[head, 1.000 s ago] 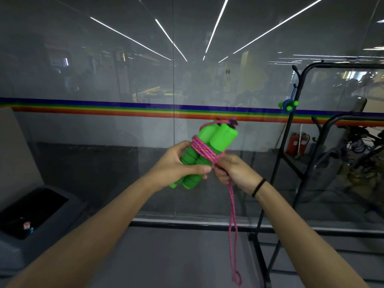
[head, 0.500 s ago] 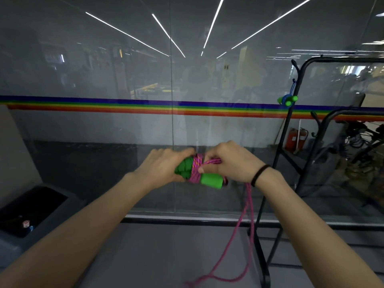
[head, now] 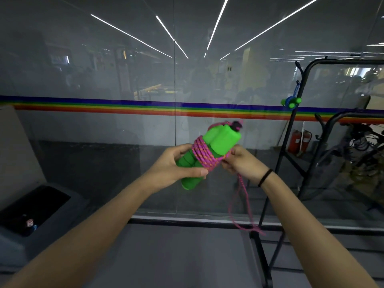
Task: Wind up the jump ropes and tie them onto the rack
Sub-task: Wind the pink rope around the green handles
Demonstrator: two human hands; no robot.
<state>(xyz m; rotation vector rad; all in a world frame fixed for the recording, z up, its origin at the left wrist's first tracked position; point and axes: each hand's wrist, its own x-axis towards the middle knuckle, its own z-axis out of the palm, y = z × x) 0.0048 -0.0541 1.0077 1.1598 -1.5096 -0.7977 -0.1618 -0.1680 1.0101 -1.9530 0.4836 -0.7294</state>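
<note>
Two green jump rope handles lie side by side, tilted up to the right, with pink rope wound several times round their middle. My left hand grips the lower part of the handles. My right hand pinches the rope just right of the coil. A loose loop of pink rope hangs down from that hand. The black rack stands at the right. A wound blue rope with green handles hangs from a hook on it.
A glass wall with a rainbow stripe stands straight ahead. A grey bin with a dark opening sits at the lower left. A second black rack frame and a red fire extinguisher are at the right.
The handles have swung from level and low back up to a tilt. My right hand has come off the top of the coil to its right side. The hanging loop is shorter.
</note>
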